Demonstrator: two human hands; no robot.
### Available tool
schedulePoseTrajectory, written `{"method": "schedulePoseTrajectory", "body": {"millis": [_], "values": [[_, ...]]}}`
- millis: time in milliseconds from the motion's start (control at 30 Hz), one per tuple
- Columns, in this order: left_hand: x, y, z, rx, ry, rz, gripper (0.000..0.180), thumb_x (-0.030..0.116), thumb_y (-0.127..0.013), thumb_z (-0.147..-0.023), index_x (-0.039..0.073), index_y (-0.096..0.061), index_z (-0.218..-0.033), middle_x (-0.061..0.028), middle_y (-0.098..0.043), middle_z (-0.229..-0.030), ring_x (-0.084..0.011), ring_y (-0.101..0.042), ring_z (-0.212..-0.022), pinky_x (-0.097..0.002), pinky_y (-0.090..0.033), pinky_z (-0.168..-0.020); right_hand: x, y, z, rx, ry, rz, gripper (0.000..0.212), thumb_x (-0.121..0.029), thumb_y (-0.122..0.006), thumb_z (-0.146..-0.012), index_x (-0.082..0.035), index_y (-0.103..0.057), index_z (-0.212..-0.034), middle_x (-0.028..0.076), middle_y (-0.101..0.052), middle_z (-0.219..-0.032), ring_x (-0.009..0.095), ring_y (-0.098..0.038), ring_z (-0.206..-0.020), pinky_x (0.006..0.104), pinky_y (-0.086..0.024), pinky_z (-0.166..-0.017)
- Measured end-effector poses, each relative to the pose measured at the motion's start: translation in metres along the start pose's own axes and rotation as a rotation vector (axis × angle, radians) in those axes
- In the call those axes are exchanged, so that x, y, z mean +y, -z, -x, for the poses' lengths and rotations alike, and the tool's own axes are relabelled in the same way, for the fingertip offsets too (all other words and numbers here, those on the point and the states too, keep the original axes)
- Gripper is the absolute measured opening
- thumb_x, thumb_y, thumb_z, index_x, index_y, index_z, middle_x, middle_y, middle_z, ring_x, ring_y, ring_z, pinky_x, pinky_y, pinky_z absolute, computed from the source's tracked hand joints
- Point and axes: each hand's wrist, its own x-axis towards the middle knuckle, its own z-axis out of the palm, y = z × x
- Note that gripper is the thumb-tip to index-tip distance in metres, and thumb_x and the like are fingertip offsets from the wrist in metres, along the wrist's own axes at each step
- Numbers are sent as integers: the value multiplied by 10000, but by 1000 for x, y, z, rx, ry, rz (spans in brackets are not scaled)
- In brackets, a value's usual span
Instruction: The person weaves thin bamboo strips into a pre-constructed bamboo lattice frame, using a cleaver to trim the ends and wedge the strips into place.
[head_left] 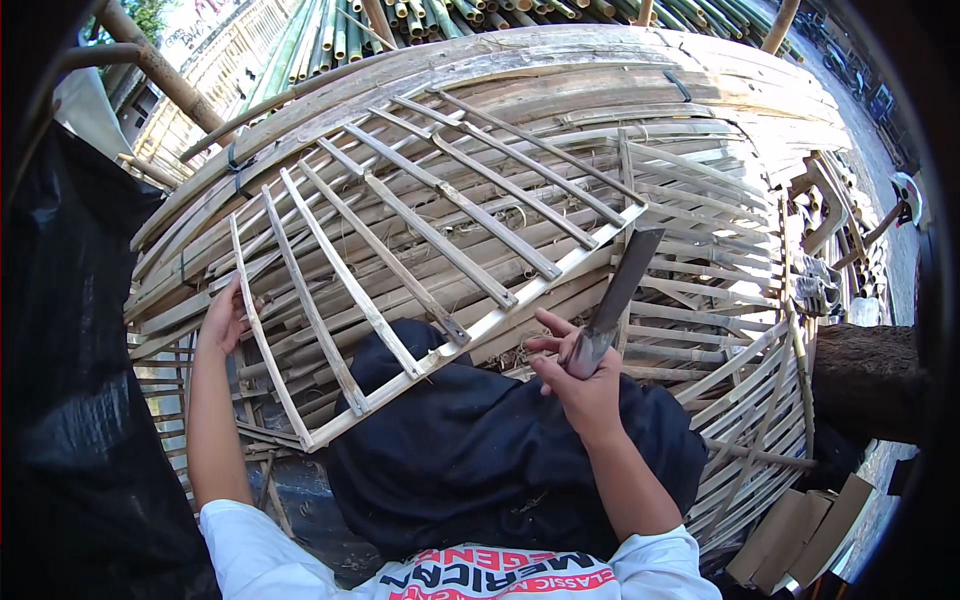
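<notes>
A ladder-like bamboo frame (540, 300) of several thin slats nailed to a long strip lies slanted across my lap and the bamboo pile. My left hand (226, 316) is at its leftmost slat, fingers curled behind it and partly hidden. In my right hand (578, 380) is a machete (628, 280) with a broad dark blade. Its blade points up and away, close to the frame's right end. The thumb and palm hold the handle, while some fingers stretch out to the left.
Long split bamboo strips (560, 85) are heaped beyond the frame. More slatted bamboo panels (720, 300) lie at the right. Green bamboo poles (420, 25) are stacked at the back. A black sheet (80, 350) hangs at the left; a thick log (865, 380) sits at the right.
</notes>
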Motion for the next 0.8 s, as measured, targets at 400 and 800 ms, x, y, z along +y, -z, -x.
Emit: {"method": "schedulePoseTrajectory", "body": {"millis": [400, 800], "values": [[14, -2, -70, 182, -129, -110, 563, 611, -655, -842, 119, -502, -1069, -18, -586, -832, -146, -625, -738, -343, -537, -602, -16, 30, -238, -107, 233, 668, 231, -131, -719, -797, -19, -686, -996, -8, -596, -696, 42, -525, -562, 240, -443, -476], [34, -36, -105, 399, -129, -148, 782, 787, -498, -820, 39, -440, -1038, 13, -403, -647, -57, -371, -414, -235, -348, -352, 62, -39, -411, -8, 31, 804, 260, -182, -690, -741, 44, -641, -859, 113, -636, -728, 202, -615, -560, 355, -538, -492]]}}
